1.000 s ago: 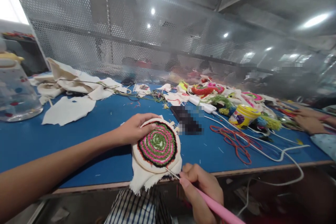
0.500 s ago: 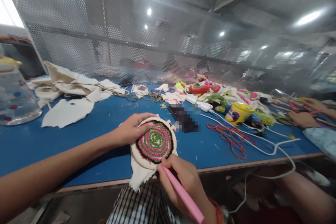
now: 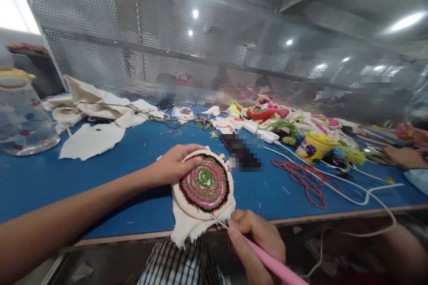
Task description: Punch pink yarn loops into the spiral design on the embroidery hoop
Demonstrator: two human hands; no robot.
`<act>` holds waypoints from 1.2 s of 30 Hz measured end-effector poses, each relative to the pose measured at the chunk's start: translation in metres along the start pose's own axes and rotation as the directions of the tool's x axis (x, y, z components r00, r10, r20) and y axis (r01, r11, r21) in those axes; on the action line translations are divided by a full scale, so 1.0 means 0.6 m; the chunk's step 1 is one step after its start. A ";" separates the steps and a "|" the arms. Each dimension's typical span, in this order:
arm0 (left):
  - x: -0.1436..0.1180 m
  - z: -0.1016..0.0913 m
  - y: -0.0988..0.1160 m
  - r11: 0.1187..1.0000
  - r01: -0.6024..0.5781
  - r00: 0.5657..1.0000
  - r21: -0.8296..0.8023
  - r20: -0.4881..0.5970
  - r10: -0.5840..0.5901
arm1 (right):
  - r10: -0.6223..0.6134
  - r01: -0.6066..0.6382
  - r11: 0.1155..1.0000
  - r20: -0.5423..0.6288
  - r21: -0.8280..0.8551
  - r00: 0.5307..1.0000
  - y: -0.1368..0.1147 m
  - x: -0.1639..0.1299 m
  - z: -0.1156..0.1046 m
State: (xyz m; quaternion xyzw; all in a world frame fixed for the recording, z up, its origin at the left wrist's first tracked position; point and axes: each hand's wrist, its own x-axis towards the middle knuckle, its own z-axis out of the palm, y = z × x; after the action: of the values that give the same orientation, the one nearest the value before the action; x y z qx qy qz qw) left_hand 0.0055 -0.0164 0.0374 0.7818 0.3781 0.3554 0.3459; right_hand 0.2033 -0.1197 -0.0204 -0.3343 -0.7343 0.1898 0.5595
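1. Two hands in play: L hand (image 3: 175,165) clamped on the upper-left edge of the hoop (image 3: 179,199), thumb on top, over the border of the stitched spiral (image 3: 205,182).
2. R hand (image 3: 257,238) wrapped round the pink tool (image 3: 272,259), thumb + fingers together on it nr the metal needle (image 3: 220,221).
3. Key relation: hoop lies up & L of R hand, just off its fingertips. Hoop's round, no long axis; tool's axis slants from hoop's bottom edge down to the R.
4. Needle end is at hoop's lower edge, below the spiral's black border. Can't tell if it's in the cloth (image 3: 183,220) or just over it.
5. Nearer hand = L, touching hoop. From L hand, hoop sits R & a bit down.
6. Hoop loc: front edge of blue table (image 3: 147,207), frayed cloth hanging past it. Phone-like slab (image 3: 240,153) just beyond, up-R; red cord (image 3: 316,193) farther R, well apart.
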 end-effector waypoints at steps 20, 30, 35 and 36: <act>-0.003 0.000 0.009 1.000 -0.012 1.000 0.029 -0.028 0.012 | -0.027 0.020 0.998 -0.121 -0.060 0.992 0.000 -0.008 0.021; -0.004 0.000 0.012 0.999 -0.004 0.999 0.052 -0.034 0.006 | -0.065 0.055 0.996 -0.155 -0.066 0.986 -0.001 -0.007 0.024; -0.004 0.002 0.016 1.000 -0.009 0.999 0.028 -0.049 0.010 | -0.152 0.148 0.974 -0.014 -0.174 0.988 -0.006 0.005 0.029; -0.005 0.003 0.017 1.000 -0.008 0.999 0.016 -0.053 0.009 | -0.166 0.166 0.964 0.017 -0.206 0.986 -0.006 0.008 0.032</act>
State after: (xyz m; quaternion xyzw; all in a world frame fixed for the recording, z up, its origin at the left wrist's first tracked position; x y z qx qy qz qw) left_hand 0.0094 -0.0240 0.0437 0.7764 0.3864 0.3745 0.3281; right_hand 0.1834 -0.1171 -0.0206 -0.3279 -0.7754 0.0647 0.5358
